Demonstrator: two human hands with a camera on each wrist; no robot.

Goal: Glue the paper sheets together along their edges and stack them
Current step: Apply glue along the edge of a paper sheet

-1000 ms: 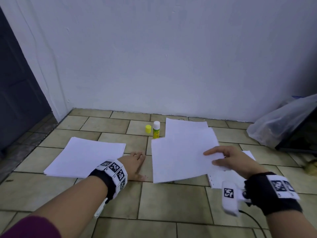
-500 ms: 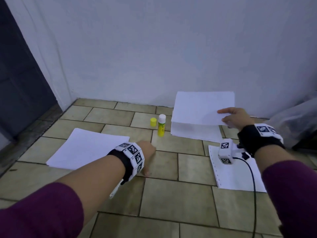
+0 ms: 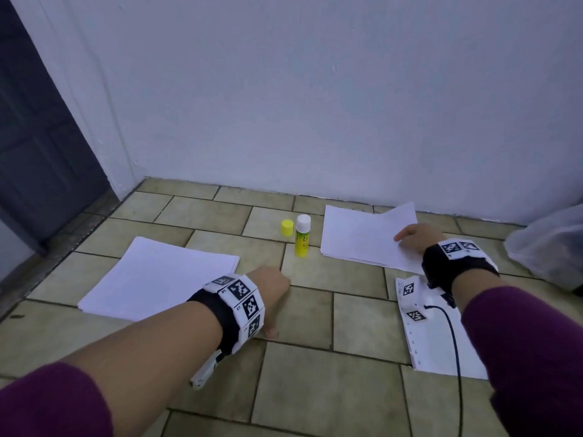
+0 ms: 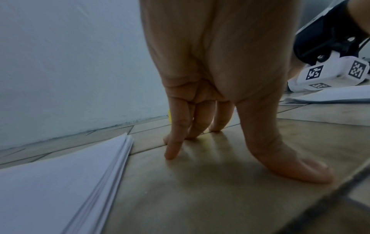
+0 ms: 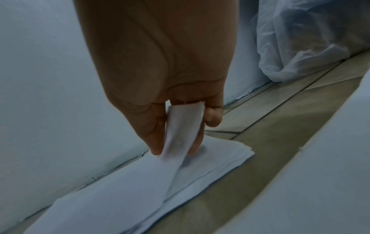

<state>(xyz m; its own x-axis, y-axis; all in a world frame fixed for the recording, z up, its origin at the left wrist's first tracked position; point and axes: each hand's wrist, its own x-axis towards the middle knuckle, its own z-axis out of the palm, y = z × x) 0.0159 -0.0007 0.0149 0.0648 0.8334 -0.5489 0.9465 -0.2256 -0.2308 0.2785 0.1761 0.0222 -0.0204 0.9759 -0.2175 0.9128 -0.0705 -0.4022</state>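
My left hand (image 3: 273, 294) rests on the tiled floor, fingers straight and fingertips (image 4: 172, 155) pressing the tile, holding nothing. Beside it to the left lies a stack of white sheets (image 3: 157, 275) (image 4: 60, 182). An uncapped glue stick (image 3: 303, 236) stands upright at the back, its yellow cap (image 3: 287, 227) next to it. My right hand (image 3: 407, 239) (image 5: 176, 142) pinches the curled corner of the top sheet (image 5: 181, 126), which lies on the far right pile of sheets (image 3: 356, 238) (image 5: 140, 190) by the wall.
A sheet with punched edges (image 3: 441, 348) lies near my right forearm, a black cable (image 3: 454, 342) across it. A clear plastic bag (image 3: 549, 244) sits at the far right. A dark door (image 3: 38, 137) is at the left; a white wall (image 3: 315, 89) is close behind.
My right hand carried the sheet from the middle of the floor back to the far right pile and lowered it on top. The left hand stayed on the tile.
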